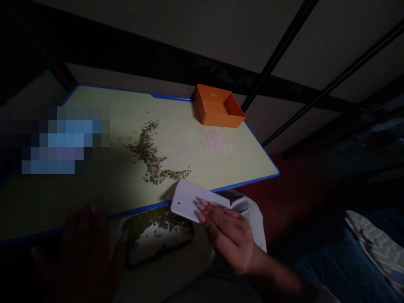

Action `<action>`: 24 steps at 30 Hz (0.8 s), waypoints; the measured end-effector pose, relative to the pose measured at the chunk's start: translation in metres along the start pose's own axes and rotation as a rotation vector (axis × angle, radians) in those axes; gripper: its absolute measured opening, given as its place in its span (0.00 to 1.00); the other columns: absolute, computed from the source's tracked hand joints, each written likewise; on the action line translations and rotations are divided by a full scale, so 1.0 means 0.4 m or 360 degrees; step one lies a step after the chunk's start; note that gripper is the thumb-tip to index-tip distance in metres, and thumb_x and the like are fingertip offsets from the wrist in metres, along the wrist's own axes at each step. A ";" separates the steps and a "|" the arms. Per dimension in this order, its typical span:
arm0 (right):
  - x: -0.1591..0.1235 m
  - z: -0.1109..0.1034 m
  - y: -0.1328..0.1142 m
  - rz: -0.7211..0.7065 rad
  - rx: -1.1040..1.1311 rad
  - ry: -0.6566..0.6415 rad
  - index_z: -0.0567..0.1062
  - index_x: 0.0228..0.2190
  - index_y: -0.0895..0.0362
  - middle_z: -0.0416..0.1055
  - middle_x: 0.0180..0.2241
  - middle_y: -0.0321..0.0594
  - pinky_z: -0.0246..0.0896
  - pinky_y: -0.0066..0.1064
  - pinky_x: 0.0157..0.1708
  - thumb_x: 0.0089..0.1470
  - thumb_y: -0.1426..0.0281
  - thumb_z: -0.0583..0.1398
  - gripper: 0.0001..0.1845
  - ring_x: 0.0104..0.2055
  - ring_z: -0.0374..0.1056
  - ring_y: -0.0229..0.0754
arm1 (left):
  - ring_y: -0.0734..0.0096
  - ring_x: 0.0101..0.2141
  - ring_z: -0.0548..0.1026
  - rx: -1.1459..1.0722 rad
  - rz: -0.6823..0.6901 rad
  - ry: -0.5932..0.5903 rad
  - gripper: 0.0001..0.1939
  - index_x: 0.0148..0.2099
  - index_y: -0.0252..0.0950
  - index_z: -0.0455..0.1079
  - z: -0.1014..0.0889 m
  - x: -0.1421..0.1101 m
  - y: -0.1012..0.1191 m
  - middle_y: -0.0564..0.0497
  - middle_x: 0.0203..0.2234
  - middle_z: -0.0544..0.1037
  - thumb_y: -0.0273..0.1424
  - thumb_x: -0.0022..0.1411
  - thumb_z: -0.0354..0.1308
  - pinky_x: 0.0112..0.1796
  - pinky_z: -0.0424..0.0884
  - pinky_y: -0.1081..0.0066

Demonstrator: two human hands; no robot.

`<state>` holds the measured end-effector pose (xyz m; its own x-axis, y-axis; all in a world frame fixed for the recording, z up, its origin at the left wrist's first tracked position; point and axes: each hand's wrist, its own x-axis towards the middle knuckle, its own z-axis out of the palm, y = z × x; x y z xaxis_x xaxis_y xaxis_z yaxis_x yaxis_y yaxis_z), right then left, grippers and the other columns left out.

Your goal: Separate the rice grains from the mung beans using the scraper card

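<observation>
My right hand (pixel 225 231) grips a flat white plastic scraper (pixel 189 195) with a small hole near one corner, its far edge at the table's near rim. Just beyond it, a curved band of small green beans mixed with pale grains (pixel 150 158) lies on the table. A separate heap of white grains, like rice (pixel 216 142), is farther right. Below the edge is a shallow tray (pixel 150 240), with green beans along its far side and a bare white bottom. My left hand (pixel 86 244), in shadow at the table's edge left of the tray, has its fingers spread and holds nothing visible.
The pale yellow-green table (pixel 109 113) has a blue rim. An open orange box (pixel 221 120) stands at its back right corner. A pixelated patch covers the left side. Dark panels rise behind; striped and blue cloth (pixel 372 252) lies at lower right.
</observation>
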<state>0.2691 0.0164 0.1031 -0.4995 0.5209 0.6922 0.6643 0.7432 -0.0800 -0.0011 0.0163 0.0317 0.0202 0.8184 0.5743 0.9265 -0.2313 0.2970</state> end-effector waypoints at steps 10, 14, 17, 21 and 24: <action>-0.010 -0.012 0.024 0.0064 -0.0114 0.0022 0.76 0.46 0.68 0.80 0.42 0.55 0.77 0.37 0.48 0.65 0.79 0.51 0.15 0.52 0.75 0.47 | 0.44 0.68 0.52 0.0059 -0.0028 -0.0062 0.35 0.69 0.39 0.41 0.001 0.005 -0.007 0.39 0.70 0.51 0.40 0.62 0.46 0.61 0.58 0.30; -0.015 -0.008 0.032 0.0071 -0.0125 0.0043 0.75 0.48 0.68 0.80 0.42 0.54 0.77 0.37 0.48 0.63 0.80 0.52 0.15 0.52 0.75 0.47 | 0.41 0.67 0.54 0.0075 -0.0068 -0.0072 0.36 0.69 0.40 0.41 0.003 0.003 -0.004 0.36 0.69 0.53 0.41 0.62 0.46 0.63 0.45 0.24; -0.021 -0.004 0.037 0.0077 -0.0114 0.0025 0.74 0.50 0.66 0.80 0.43 0.53 0.77 0.38 0.48 0.63 0.80 0.53 0.17 0.53 0.75 0.47 | 0.42 0.68 0.53 0.0069 -0.0075 -0.0068 0.36 0.69 0.40 0.40 0.001 0.001 -0.003 0.37 0.69 0.53 0.40 0.62 0.46 0.63 0.44 0.25; -0.027 0.003 0.045 0.0088 -0.0087 0.0016 0.74 0.50 0.66 0.80 0.45 0.54 0.77 0.39 0.48 0.63 0.80 0.53 0.17 0.53 0.74 0.47 | 0.47 0.69 0.49 0.0050 -0.0061 -0.0069 0.36 0.69 0.39 0.40 -0.002 -0.001 -0.003 0.40 0.70 0.50 0.40 0.62 0.46 0.63 0.55 0.32; -0.029 0.011 0.054 0.0112 -0.0074 0.0018 0.75 0.49 0.66 0.79 0.46 0.54 0.76 0.39 0.50 0.61 0.81 0.55 0.16 0.53 0.75 0.47 | 0.44 0.68 0.51 0.0070 -0.0085 -0.0073 0.36 0.69 0.41 0.39 -0.001 -0.002 -0.001 0.40 0.70 0.51 0.41 0.62 0.46 0.64 0.45 0.28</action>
<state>0.2869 0.0281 0.0901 -0.4449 0.5661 0.6940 0.7225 0.6847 -0.0954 -0.0017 0.0154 0.0313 -0.0136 0.8524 0.5227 0.9424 -0.1639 0.2917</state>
